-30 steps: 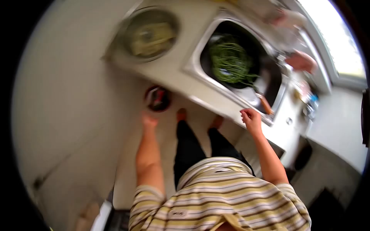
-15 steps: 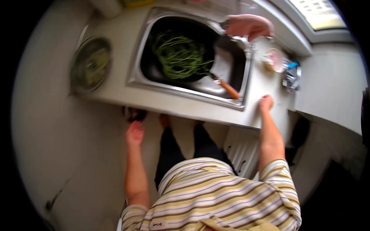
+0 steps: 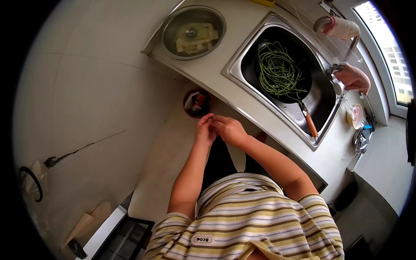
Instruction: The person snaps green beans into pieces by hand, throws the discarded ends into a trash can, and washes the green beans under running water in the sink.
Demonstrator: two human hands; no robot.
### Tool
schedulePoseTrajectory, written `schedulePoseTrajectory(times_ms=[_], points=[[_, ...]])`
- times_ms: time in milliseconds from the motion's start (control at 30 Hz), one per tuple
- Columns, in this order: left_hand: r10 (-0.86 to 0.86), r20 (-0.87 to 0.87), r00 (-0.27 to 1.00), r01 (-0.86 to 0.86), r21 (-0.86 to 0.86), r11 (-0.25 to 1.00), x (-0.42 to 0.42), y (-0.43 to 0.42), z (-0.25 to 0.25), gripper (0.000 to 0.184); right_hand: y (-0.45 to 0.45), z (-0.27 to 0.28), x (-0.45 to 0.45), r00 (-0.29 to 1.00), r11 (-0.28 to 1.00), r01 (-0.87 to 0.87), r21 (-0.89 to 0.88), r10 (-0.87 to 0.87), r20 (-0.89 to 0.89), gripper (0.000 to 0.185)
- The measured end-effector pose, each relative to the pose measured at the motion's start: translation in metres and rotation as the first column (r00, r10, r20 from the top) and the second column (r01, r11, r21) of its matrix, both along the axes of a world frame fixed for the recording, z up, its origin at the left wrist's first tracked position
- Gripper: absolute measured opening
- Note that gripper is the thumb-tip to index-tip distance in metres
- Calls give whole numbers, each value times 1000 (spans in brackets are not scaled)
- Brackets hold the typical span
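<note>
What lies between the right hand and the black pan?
The head view shows the counter and the sink rim between the right hand and the black pan.

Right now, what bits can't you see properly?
All in the head view:
- Anything between the hands: they hide it.
- Middle of the pan: covered by green strands.
- Yellow thing: cut off by the top edge.
- Red thing in the bin: too small to name.
</note>
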State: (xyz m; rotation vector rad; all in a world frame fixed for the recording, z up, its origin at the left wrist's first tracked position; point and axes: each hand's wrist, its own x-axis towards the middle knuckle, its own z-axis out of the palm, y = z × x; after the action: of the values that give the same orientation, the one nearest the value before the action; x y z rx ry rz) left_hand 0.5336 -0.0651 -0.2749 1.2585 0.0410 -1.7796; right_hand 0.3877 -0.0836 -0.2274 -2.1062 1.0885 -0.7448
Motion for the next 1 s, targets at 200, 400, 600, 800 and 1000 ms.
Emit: schedulePoseTrajectory(times_ms=[200,400,600,800,1000], points=[[286,-7,958,-284,83,955,86,-10,-113,40,-6,4,-27,969,950,238,201,-217,-120,13],[232,101,967,-252,296,921,98,-48,-106,45,-28,-32,-199,478,445,878,177,-833,-279,12],[-279,371,886,263,95,960,32,-60,-19,25,-33,-33,-293,391,435,900,-32,-839,-379,22],[-586,534,610,740,-119,662,-154,-109,46,15,-60,98,-456,-24,-36,738,-674,-999,28,33],[-630,524,573,749,-23,662,-264,-160,24,21,-104,95,-531,170,392,874,-289,-802,-573,21]])
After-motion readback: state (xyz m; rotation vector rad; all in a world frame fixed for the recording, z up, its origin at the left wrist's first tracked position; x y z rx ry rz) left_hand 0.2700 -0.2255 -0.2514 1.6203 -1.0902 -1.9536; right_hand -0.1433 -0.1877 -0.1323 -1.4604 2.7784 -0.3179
